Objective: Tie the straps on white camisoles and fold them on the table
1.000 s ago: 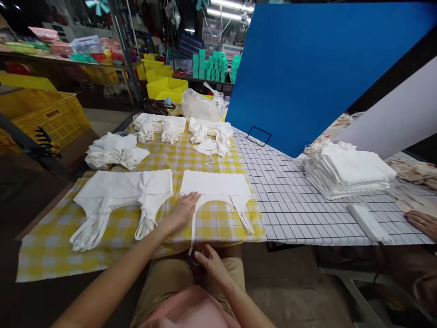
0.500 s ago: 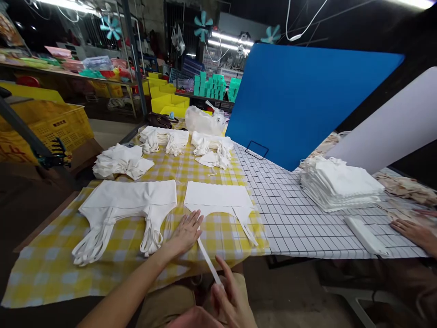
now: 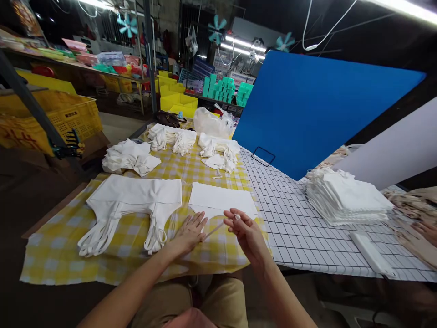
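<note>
A white strappy garment piece (image 3: 221,199) lies flat on the yellow checked cloth (image 3: 129,264). My left hand (image 3: 188,234) rests palm down at its lower left corner, fingers outstretched. From beneath those fingertips a thin white strap (image 3: 214,229) runs up to my right hand (image 3: 247,234). My right hand is raised above the garment's lower right part, its fingers closed on the strap's end. It hides the garment's right strap. To the left lies a pile of white garments (image 3: 136,191) with looped straps hanging toward me.
Behind are a crumpled white heap (image 3: 129,157), two folded white bundles (image 3: 172,136) and a plastic bag (image 3: 211,122). A blue board (image 3: 324,109) leans over the grid-patterned table (image 3: 287,237). A white garment stack (image 3: 348,196), a white bar (image 3: 372,255) and another person's hand (image 3: 426,232) are at right.
My right hand has swung up and away from my lap with the strap's end, to above the garment's right side. My left hand stays on the garment. The view has shifted slightly.
</note>
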Action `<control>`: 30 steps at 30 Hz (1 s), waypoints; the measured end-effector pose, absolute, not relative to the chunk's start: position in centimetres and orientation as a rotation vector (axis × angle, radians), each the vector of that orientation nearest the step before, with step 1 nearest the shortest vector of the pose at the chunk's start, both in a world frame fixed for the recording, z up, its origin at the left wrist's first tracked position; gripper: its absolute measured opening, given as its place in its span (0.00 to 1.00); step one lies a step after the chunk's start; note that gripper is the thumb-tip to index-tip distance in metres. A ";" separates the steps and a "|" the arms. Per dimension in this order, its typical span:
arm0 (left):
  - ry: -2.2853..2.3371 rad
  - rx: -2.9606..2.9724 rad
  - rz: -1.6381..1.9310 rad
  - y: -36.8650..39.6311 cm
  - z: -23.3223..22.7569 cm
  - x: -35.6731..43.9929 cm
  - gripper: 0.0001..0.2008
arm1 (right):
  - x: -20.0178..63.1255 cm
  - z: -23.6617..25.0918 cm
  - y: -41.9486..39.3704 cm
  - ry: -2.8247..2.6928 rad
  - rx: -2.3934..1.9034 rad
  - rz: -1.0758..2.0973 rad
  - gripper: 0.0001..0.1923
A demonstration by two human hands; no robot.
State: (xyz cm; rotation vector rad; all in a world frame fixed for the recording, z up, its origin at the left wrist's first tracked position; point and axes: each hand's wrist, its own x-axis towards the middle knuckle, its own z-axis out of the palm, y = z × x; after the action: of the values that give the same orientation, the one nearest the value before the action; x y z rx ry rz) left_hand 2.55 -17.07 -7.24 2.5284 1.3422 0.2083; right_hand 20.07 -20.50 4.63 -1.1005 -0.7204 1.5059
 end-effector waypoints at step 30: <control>1.072 1.953 0.722 -14.7 1.7 4.1 0.10 | 20.0 2.2 -17.8 -1.834 -1.644 1.157 0.14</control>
State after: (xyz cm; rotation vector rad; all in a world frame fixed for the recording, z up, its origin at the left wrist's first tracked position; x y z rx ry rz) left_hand 4.12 -14.65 1.75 1.9527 1.0717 0.7224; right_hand 19.98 -17.80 2.23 -1.6445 -1.8337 1.1573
